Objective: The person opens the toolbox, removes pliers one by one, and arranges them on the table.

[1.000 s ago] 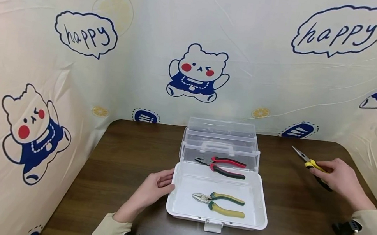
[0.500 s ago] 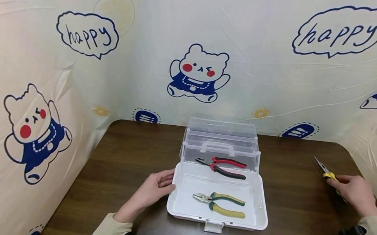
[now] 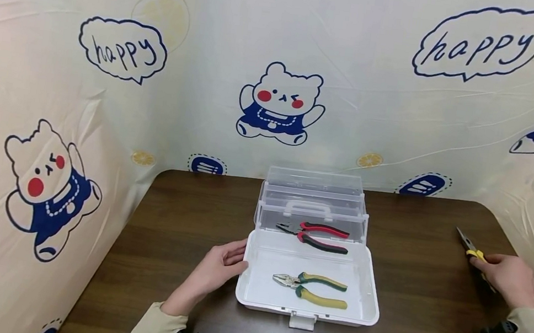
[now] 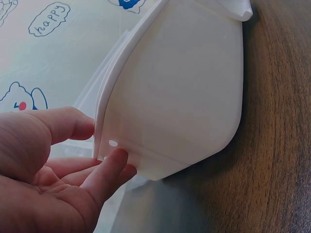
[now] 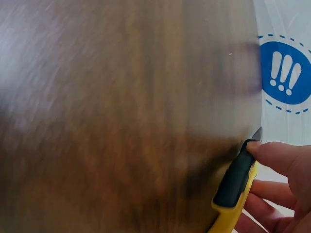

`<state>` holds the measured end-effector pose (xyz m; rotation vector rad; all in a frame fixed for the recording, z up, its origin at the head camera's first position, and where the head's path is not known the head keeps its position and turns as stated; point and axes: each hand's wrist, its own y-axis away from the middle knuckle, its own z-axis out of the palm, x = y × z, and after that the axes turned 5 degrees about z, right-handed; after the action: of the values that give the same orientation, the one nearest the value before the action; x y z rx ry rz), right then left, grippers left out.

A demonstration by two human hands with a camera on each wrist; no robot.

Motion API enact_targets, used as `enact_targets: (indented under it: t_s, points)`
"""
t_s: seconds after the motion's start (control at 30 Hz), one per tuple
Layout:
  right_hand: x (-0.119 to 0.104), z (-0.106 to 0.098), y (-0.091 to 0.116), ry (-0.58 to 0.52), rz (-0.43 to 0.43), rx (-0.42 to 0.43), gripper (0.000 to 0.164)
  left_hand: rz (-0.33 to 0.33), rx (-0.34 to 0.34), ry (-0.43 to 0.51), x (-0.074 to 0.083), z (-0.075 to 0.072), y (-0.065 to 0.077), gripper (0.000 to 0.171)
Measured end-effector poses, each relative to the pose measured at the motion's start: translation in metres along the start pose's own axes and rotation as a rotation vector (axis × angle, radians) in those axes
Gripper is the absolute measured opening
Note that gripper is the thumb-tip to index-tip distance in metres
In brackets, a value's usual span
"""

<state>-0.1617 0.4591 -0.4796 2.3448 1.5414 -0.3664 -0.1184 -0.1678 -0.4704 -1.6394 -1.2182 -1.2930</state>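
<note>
My left hand [image 3: 215, 269] holds the left side of an open white toolbox [image 3: 255, 293]. In the left wrist view its thumb is at the rim and its fingertips [image 4: 114, 162] lie against the outer wall. Inside the box are pliers with yellow-green handles [image 3: 321, 301] and, farther back, pliers with red-and-black handles [image 3: 322, 245]. Near the table's right edge, my right hand [image 3: 513, 279] pinches long-nose pliers with yellow-and-black handles [image 3: 475, 254], their pointed jaws facing away to the back left. The right wrist view shows the thumb on a black grip [image 5: 235, 179].
The toolbox's clear lid [image 3: 314, 182] stands raised at its back, and a white latch [image 3: 302, 322] hangs at the front. Brown wooden table [image 3: 192, 207] surrounds it. Printed cloth [image 3: 353, 116] walls in the back and both sides.
My right hand has moved right and nearer to me with the long-nose pliers, slowing in the last half second. The left hand and toolbox have stayed in place.
</note>
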Motion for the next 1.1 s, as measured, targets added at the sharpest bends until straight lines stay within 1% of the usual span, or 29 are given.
enact_targets:
  t_s: [0.17, 0.33, 0.73, 0.83, 0.93, 1.0, 1.1]
  points:
    - [0.002, 0.002, 0.0, 0.004, -0.046, 0.022, 0.059, 0.003, 0.004, -0.001, 0.0, 0.001, 0.001, 0.053]
    - [0.007, 0.004, 0.0, 0.01, -0.067, 0.028, 0.065, 0.009, 0.002, 0.004, -0.001, 0.001, 0.001, 0.053]
    - [0.007, 0.003, -0.001, 0.013, -0.07, 0.016, 0.07, 0.013, -0.003, 0.007, -0.001, 0.0, 0.0, 0.054]
    - [0.007, 0.004, 0.0, -0.003, -0.095, 0.05, 0.065, 0.01, -0.001, 0.001, -0.001, 0.001, 0.001, 0.053]
    - [0.005, 0.005, 0.004, -0.025, -0.144, 0.107, 0.055, 0.011, 0.0, -0.002, -0.001, 0.001, 0.001, 0.053]
    - [0.002, 0.006, 0.007, -0.045, -0.194, 0.147, 0.046, 0.011, 0.001, -0.003, 0.0, 0.001, 0.001, 0.053]
    - [-0.006, 0.009, 0.012, -0.063, -0.23, 0.19, 0.038, 0.007, -0.002, -0.003, 0.0, 0.0, 0.001, 0.054]
